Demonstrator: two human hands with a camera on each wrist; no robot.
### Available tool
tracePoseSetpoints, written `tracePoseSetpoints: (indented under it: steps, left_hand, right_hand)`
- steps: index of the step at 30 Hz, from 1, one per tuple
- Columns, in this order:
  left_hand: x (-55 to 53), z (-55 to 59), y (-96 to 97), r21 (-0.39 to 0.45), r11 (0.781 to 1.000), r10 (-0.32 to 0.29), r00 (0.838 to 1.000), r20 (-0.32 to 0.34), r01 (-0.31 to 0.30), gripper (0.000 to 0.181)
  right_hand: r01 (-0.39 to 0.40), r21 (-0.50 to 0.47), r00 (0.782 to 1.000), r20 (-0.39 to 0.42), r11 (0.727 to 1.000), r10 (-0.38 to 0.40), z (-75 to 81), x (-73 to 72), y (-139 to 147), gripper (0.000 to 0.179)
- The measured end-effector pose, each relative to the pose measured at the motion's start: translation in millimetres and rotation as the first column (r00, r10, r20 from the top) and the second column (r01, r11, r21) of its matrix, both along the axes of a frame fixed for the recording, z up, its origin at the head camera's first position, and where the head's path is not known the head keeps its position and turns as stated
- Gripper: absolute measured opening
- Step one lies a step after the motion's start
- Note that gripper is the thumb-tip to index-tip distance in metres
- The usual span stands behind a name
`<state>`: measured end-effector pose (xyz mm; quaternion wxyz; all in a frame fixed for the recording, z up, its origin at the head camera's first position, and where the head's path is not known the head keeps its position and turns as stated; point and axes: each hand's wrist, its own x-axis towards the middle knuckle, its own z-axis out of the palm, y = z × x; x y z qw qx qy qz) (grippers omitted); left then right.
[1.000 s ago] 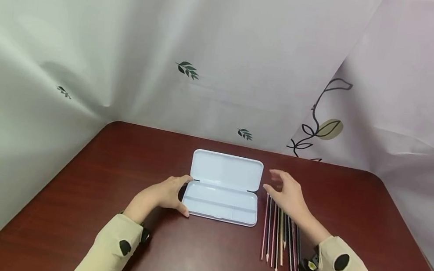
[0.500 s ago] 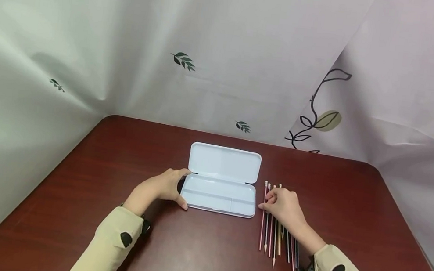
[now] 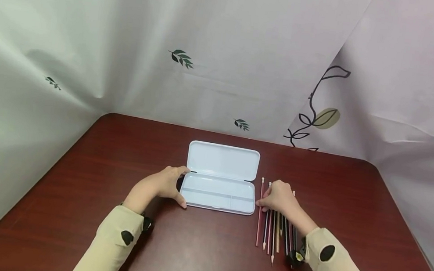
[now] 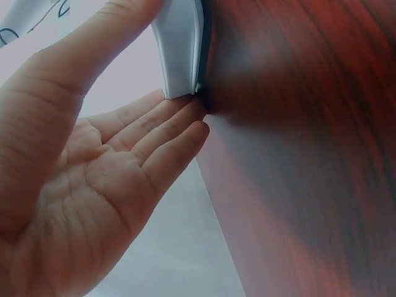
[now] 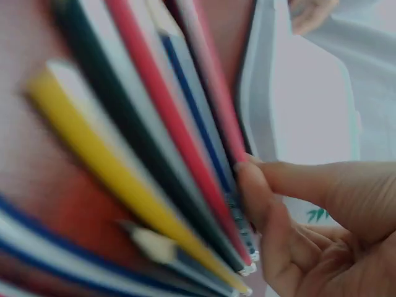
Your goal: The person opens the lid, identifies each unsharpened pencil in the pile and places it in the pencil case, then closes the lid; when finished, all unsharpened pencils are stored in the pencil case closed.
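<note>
A white pencil case (image 3: pixel 215 208) lies open on the table, its lid (image 3: pixel 223 161) folded back and its compartments bare. My left hand (image 3: pixel 159 184) holds the case's left end, thumb at the front corner and fingers by the hinge side. Up close in the left wrist view, fingertips touch the end of the case (image 4: pixel 178 52). Right of the case, my right hand (image 3: pixel 281 199) pinches a red pencil (image 3: pixel 257 230) between thumb and fingers, also plain in the right wrist view, where the red pencil (image 5: pixel 216 80) runs beside the case.
Several more pencils (image 3: pixel 273 236) lie side by side under and in front of my right hand, among them a yellow pencil (image 5: pixel 105 161) and a dark green one (image 5: pixel 133 127). A dark red wooden table (image 3: pixel 197 248) meets a pale leaf-printed curtain (image 3: pixel 224 65) behind.
My right hand has come down onto the pencils and now pinches the leftmost red one, which has shifted slightly away from the others. The left hand stays on the case.
</note>
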<state>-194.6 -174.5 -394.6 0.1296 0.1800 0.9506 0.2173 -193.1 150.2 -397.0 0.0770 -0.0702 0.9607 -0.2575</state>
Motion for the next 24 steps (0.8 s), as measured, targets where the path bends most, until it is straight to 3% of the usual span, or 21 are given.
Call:
tracePoseSetpoints:
  steps: [6, 9, 12, 14, 18, 21, 24]
  left_hand:
    - [-0.5, 0.1, -0.8, -0.018, 1.0, 0.001, 1.0, 0.005, -0.001, 0.093]
    - [0.1, 0.5, 0.4, -0.018, 1.0, 0.002, 1.0, 0.01, -0.002, 0.093]
    - [0.8, 0.6, 1.2, -0.026, 1.0, 0.002, 1.0, 0.017, -0.001, 0.091]
    - [1.7, 0.1, 0.9, -0.031, 0.999, 0.006, 1.0, 0.019, -0.006, 0.091]
    - [2.5, -0.8, -0.4, -0.024, 1.0, 0.002, 1.0, 0.012, -0.002, 0.09]
    - [1.7, -1.3, -1.3, -0.006, 1.0, 0.0, 1.0, 0.006, 0.0, 0.089]
    - [0.9, -1.5, -1.3, -0.001, 1.0, -0.002, 1.0, -0.003, 0.002, 0.088]
  right_hand:
    - [0.014, -0.094, 0.971, 0.238, 0.996, 0.009, 7.6, -12.4, -2.8, 0.015]
    - [0.041, -0.131, 0.96, 0.279, 0.991, -0.003, 11.0, -15.2, 0.0, 0.018]
    - [0.076, -0.154, 0.965, 0.261, 0.985, -0.033, 15.2, -18.1, 4.5, 0.019]
    - [0.077, -0.16, 0.978, 0.202, 0.984, -0.043, 19.3, -21.4, 7.3, 0.019]
    - [0.024, -0.202, 1.0, -0.007, 0.979, -0.026, 30.0, -30.0, 8.5, 0.021]
    - [-0.05, -0.215, 0.985, -0.172, 0.975, 0.012, 37.1, -33.9, 4.3, 0.021]
    - [-0.119, -0.23, 0.955, -0.292, 0.966, 0.048, 41.0, -34.4, -2.7, 0.02]
